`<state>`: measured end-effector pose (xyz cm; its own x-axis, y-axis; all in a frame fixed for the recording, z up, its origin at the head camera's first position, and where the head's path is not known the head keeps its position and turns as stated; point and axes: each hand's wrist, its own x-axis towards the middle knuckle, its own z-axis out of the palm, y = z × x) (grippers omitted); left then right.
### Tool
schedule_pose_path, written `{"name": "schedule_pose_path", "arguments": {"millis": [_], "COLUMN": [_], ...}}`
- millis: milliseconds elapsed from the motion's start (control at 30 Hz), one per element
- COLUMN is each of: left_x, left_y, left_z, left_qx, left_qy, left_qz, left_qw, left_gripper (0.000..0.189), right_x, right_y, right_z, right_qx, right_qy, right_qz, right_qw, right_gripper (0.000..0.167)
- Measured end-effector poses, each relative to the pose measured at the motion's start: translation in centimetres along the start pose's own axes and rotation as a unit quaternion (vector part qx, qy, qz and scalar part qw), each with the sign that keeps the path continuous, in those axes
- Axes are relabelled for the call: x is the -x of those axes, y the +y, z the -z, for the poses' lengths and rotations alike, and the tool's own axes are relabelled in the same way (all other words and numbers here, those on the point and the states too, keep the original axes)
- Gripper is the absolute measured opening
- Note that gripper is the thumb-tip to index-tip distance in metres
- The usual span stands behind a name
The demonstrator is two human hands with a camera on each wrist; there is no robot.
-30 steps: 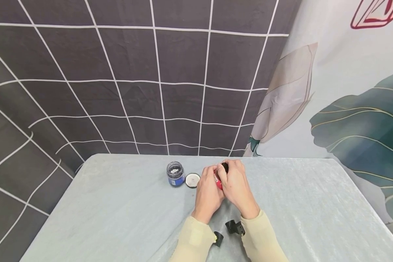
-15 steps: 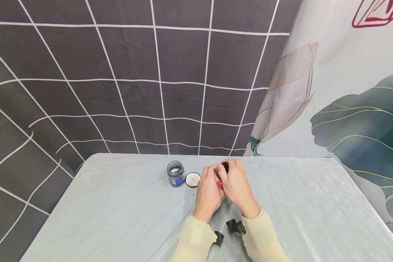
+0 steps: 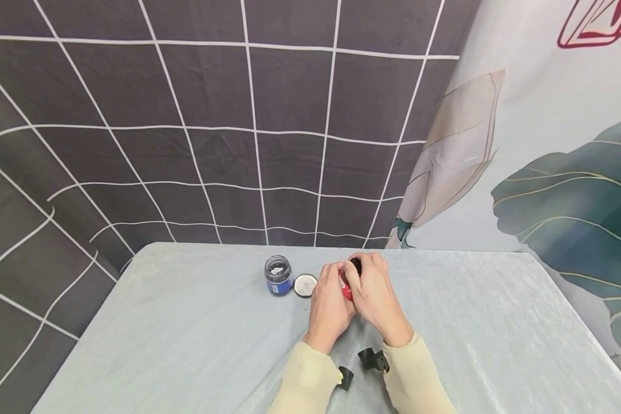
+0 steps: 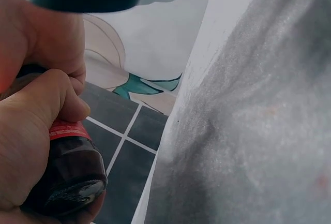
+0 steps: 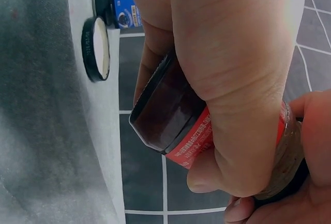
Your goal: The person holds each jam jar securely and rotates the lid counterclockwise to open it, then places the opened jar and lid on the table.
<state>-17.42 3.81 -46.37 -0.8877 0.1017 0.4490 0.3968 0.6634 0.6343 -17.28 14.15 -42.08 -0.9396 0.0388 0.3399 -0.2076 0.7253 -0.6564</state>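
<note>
A glass jar point(image 3: 345, 287) with a red label and dark contents is held between both hands above the table. My left hand point(image 3: 329, 307) grips its body; in the left wrist view the thumb and fingers wrap the jar point(image 4: 75, 159) and its base shows. My right hand point(image 3: 376, 293) curls round the dark lid point(image 3: 356, 264) at the jar's top. In the right wrist view the jar point(image 5: 170, 110) lies tilted, its lid end point(image 5: 287, 185) partly hidden by the right fingers. Whether the lid is loose cannot be seen.
Left of the hands stands an open glass jar point(image 3: 278, 277) with a blue label and some white stuff inside. A round lid point(image 3: 305, 285) lies beside it, pale inside up. Grey cloth covers the table point(image 3: 196, 333); a tiled-pattern curtain point(image 3: 207, 144) hangs behind.
</note>
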Motion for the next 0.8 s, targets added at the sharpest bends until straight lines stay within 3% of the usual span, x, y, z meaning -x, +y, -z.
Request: {"name": "schedule_pose_path", "arguments": {"millis": [800], "left_x": [0.09], "left_y": [-0.07], "left_z": [-0.04], "left_qx": [0.011], "left_qy": [-0.003], "left_qz": [0.003], "left_qw": [0.9999], "left_gripper": [0.055], "right_x": [0.05], "right_y": [0.03], "right_z": [0.25], "right_qx": [0.006], "right_qy": [-0.019], "right_qz": [0.000], "right_qw": [0.9998], "right_gripper": [0.027]}}
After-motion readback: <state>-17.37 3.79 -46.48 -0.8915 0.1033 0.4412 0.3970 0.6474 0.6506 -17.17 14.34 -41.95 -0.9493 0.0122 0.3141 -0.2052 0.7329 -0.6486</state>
